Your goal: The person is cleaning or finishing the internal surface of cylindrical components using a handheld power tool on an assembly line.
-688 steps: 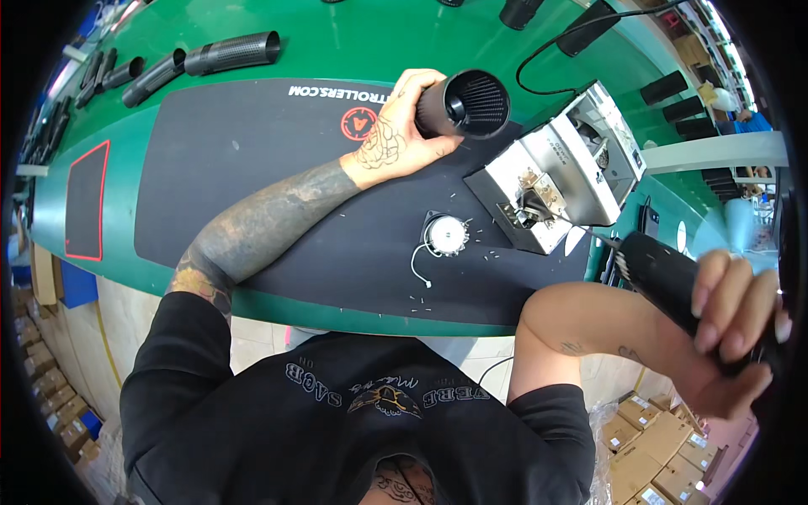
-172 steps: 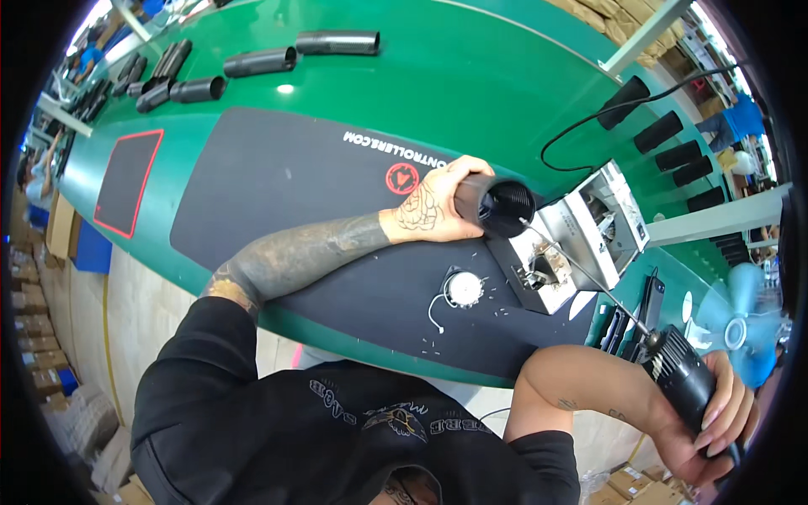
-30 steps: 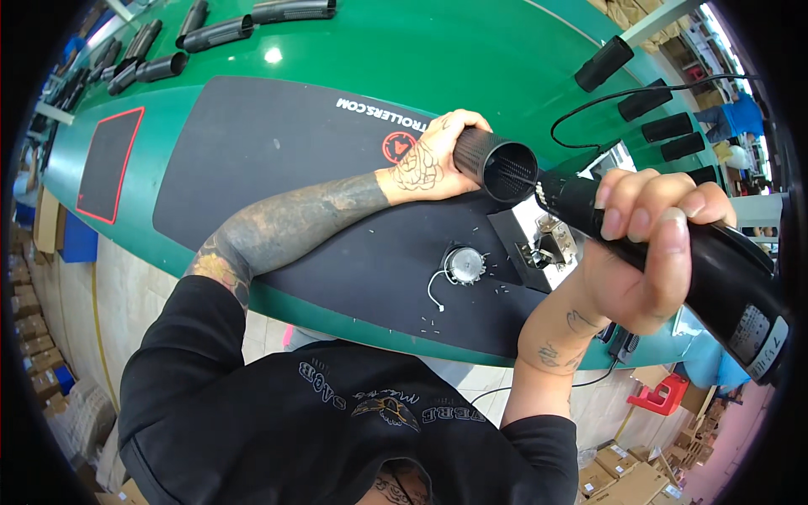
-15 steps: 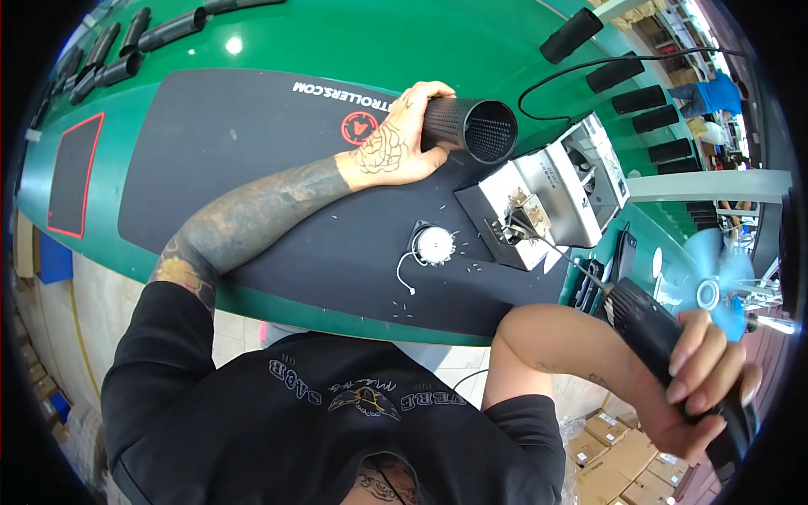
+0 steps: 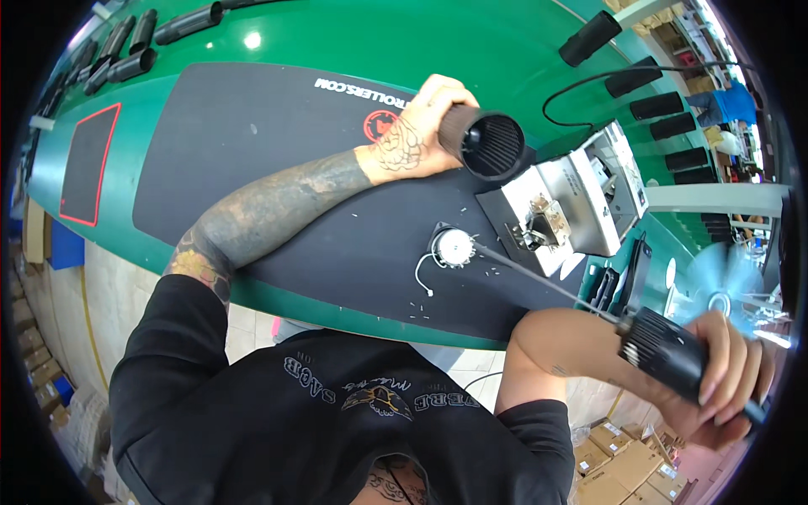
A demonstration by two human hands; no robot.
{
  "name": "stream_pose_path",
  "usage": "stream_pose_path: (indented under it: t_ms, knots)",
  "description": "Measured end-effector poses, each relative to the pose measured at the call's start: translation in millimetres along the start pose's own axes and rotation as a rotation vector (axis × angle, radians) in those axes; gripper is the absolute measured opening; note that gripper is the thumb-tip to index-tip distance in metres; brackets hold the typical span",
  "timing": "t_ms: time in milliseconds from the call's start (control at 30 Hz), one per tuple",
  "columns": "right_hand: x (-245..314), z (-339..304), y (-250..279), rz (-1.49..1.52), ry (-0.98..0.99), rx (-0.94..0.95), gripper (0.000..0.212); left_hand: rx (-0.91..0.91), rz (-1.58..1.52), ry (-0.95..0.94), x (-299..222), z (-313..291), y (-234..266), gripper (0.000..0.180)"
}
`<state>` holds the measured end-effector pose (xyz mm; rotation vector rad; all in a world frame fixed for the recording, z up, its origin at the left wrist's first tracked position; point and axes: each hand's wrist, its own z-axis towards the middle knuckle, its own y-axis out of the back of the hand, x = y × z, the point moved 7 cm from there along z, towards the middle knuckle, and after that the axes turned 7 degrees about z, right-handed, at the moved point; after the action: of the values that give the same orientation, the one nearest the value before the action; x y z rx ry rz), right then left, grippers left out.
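Observation:
My left hand is wrapped round a black perforated tube, held tilted above the dark mat with its open end turned toward the right. Gripped in my right hand is a black electric screwdriver, whose long thin bit reaches left over the mat. The bit's tip appears beside a small round part with a shiny white face, which has a white cable and plug; I cannot tell whether they touch. Just right of the tube stands a silver metal screw feeder. Several tiny screws are scattered on the mat.
More black tubes lie at the far left, and others line the right side of the table. A black cable curves behind the feeder. At the right a blue fan spins near a grey post. A person in blue is far off.
The screwdriver's bit has moved from the screw feeder leftward to over the mat near the round part. The tube's open end has tipped further toward me, in my left hand.

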<state>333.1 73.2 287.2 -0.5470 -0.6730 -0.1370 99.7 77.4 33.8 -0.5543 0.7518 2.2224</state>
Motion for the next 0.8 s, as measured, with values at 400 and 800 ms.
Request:
stream_pose_path:
  t_ms: [400,800]
  knots:
    - [-55,9,-26,-0.407,0.146,0.059,0.031,0.074,-0.161,0.079,-5,8,1,0.052]
    - [-90,22,-28,-0.461,0.101,0.17,0.034,-0.003,-0.12,0.053,-4,10,7,0.054]
